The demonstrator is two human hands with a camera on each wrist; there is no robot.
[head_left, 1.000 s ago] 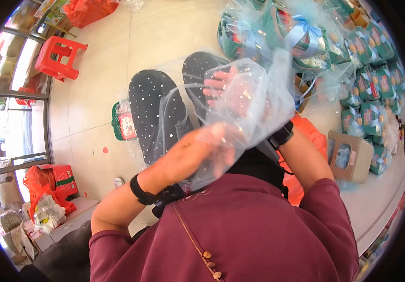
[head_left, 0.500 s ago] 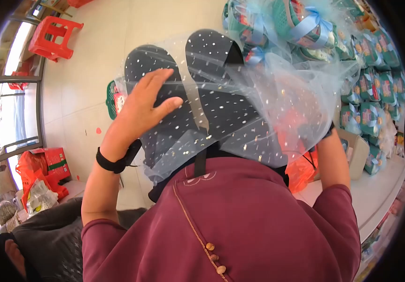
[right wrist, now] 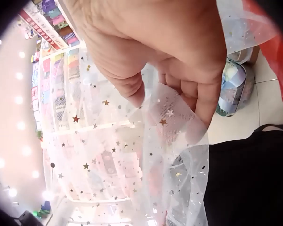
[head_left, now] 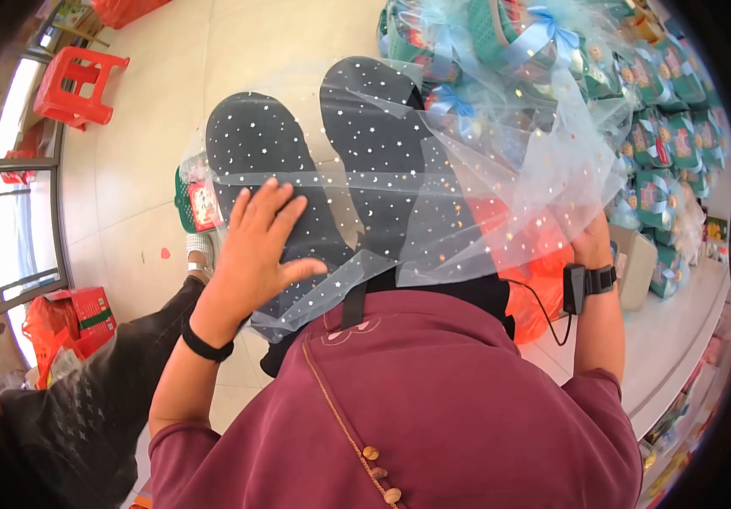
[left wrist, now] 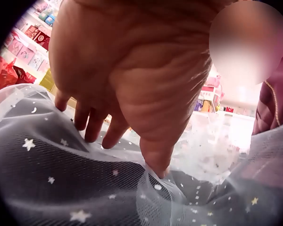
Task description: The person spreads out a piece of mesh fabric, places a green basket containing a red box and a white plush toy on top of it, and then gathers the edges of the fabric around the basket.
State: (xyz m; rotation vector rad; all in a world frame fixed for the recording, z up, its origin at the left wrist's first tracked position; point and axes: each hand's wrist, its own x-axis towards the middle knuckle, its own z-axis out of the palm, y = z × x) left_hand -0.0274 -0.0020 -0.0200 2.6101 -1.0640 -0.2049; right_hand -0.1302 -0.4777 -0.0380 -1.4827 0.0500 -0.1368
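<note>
A sheet of sheer white tulle with small stars and moons lies spread over the person's dark-trousered legs. On its left part rests the left hand, fingers fairly straight and thumb out to the side. Close up in the left wrist view, that hand's fingertips are right at the netting. At the far right, the right hand grips the tulle's edge and holds that side raised. The right wrist view shows the netting between the thumb and the curled fingers.
Green baskets with blue ribbons and tulle crowd the back right. A red bag lies beside the right leg, near a beige box. To the left are a green basket, a red stool and another person's leg.
The tulle was gathered between both hands before the chest; now it is spread across the legs. The left hand has moved left, the right hand out to the right with the tulle's edge.
</note>
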